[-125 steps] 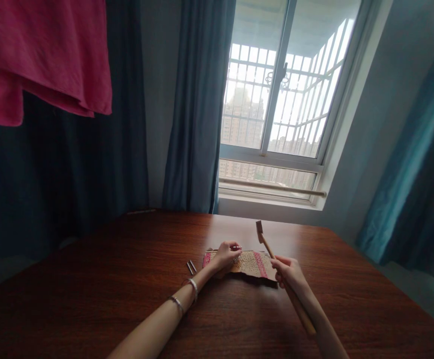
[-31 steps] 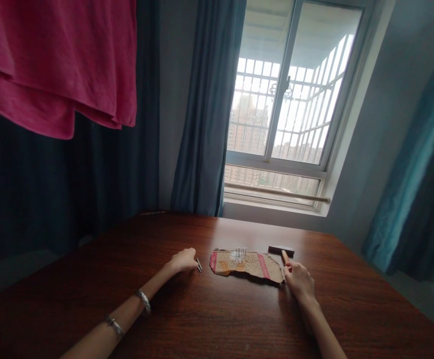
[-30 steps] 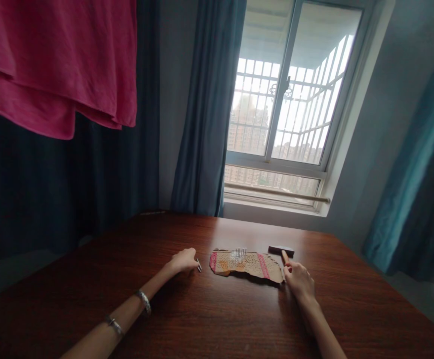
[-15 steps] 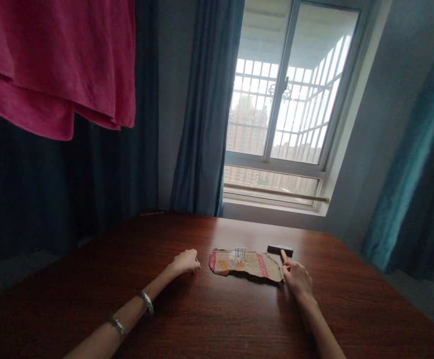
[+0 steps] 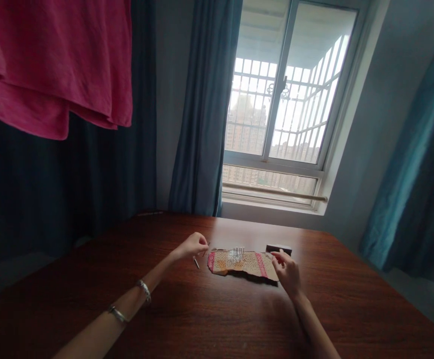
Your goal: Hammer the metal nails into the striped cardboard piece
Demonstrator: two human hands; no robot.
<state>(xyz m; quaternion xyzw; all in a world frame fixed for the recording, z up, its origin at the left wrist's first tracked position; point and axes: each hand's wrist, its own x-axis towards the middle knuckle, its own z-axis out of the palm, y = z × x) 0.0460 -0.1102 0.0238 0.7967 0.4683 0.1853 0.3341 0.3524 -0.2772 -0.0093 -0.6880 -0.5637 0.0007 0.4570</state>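
Note:
A piece of cardboard (image 5: 250,266) with pink bands, an orange patch and rows of small dark dots lies on the table. Several thin metal pins (image 5: 238,252) stand upright in it, left of its middle. My left hand (image 5: 193,246) is beside its left end, fingertips pinched on a thin stick-like thing. Just below that hand, a small slim stick (image 5: 196,263) rests on the tabletop. At the cardboard's right end my right hand (image 5: 289,274) has its fingers bent and fingertips close together; what they hold is too small to tell. Behind them lies a dark hammer head (image 5: 275,248), its handle hidden.
The brown wooden table (image 5: 187,314) spreads out under both arms. A pink cloth (image 5: 60,65) hangs at upper left, in front of dark blue curtains (image 5: 205,104). Beyond the table's far edge is a barred window (image 5: 269,164).
My left hand has moved slightly up and right, toward the cardboard, uncovering the slim stick on the table. My right hand has let go of the hammer handle and shifted left onto the cardboard's right end.

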